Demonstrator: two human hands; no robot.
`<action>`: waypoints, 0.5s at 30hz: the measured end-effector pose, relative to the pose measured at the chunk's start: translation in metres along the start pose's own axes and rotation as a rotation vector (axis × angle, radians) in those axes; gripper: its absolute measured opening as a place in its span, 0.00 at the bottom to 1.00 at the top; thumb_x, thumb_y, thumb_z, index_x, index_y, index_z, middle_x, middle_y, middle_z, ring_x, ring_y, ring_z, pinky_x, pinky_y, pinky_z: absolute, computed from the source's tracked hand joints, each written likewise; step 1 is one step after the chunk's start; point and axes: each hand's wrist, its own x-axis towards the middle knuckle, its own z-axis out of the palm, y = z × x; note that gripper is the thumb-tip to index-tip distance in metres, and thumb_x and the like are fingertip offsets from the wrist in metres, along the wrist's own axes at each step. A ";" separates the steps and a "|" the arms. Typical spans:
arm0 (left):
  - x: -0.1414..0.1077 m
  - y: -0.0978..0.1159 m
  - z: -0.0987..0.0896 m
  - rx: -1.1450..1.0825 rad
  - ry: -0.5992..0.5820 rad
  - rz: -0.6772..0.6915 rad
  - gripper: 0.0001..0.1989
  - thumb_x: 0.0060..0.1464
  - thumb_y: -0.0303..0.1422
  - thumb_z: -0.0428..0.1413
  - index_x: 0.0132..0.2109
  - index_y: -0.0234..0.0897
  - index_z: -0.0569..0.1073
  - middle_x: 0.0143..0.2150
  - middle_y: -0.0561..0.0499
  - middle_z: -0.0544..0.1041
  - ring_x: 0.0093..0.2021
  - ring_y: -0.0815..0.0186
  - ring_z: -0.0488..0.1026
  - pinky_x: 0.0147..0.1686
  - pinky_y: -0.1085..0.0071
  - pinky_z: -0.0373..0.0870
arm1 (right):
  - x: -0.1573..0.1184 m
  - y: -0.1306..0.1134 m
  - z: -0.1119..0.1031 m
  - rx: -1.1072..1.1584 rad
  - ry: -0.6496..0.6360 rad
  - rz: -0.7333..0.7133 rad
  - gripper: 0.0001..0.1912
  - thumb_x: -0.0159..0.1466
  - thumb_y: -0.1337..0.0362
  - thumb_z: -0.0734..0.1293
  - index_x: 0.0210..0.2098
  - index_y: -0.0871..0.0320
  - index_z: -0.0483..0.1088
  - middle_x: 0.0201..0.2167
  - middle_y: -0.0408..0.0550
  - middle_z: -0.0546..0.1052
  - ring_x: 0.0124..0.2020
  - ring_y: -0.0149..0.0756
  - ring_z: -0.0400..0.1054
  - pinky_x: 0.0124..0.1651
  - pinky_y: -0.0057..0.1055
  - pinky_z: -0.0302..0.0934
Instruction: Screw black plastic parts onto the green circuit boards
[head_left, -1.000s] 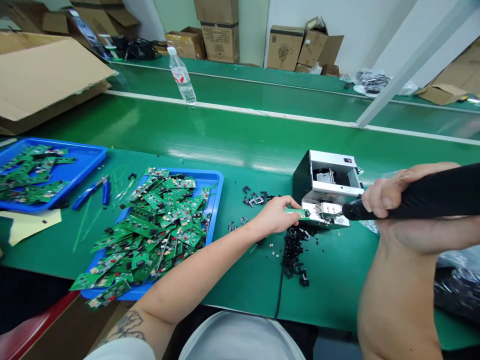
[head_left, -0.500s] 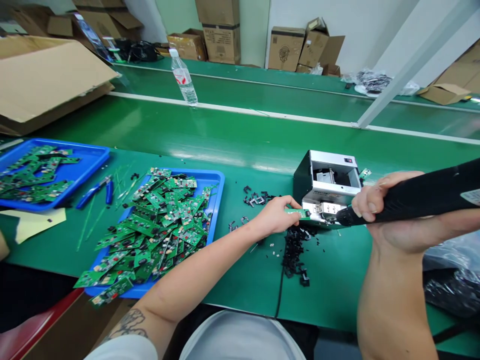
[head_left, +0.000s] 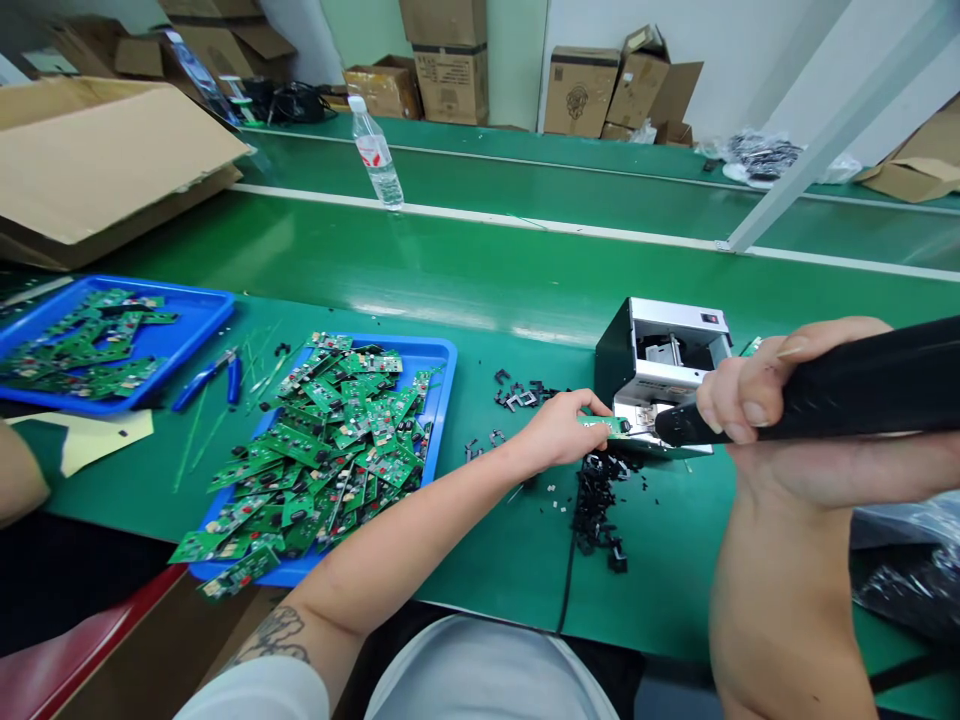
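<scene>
Shifted left, closer to the board, the electric screwdriver (head_left: 840, 385) lies wrapped in the right hand (head_left: 780, 420), its tip at the steel front of the benchtop machine (head_left: 664, 350). The left hand (head_left: 559, 430) pinches a green circuit board (head_left: 604, 425) at that machine's front, above scattered black plastic clips (head_left: 596, 510) on the table (head_left: 675, 590).

No wording can be read: the label on the water bottle (head_left: 373, 150), the print on the carton (head_left: 579, 95) and the small mark on the machine (head_left: 664, 375) are all too small or blurred.
</scene>
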 end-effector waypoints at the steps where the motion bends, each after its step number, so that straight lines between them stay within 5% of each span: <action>1: 0.000 0.000 0.000 -0.002 -0.003 -0.002 0.14 0.47 0.34 0.55 0.43 0.35 0.73 0.29 0.51 0.78 0.22 0.73 0.65 0.22 0.77 0.57 | 0.001 0.001 0.003 0.029 -0.022 -0.052 0.28 0.39 0.34 0.69 0.23 0.53 0.72 0.14 0.40 0.67 0.13 0.33 0.60 0.16 0.33 0.55; 4: 0.000 0.002 0.000 -0.010 -0.010 0.001 0.15 0.48 0.35 0.56 0.43 0.34 0.73 0.29 0.50 0.78 0.22 0.73 0.65 0.22 0.77 0.56 | 0.003 0.008 0.005 0.109 -0.055 -0.174 0.32 0.45 0.31 0.63 0.24 0.54 0.73 0.12 0.40 0.66 0.11 0.32 0.58 0.12 0.32 0.51; 15: 0.001 -0.001 0.001 -0.010 -0.013 0.008 0.14 0.48 0.34 0.55 0.43 0.35 0.72 0.29 0.51 0.78 0.24 0.73 0.66 0.23 0.78 0.58 | 0.002 0.013 0.011 0.133 -0.062 -0.047 0.36 0.42 0.28 0.62 0.22 0.57 0.72 0.10 0.42 0.64 0.09 0.32 0.57 0.11 0.31 0.48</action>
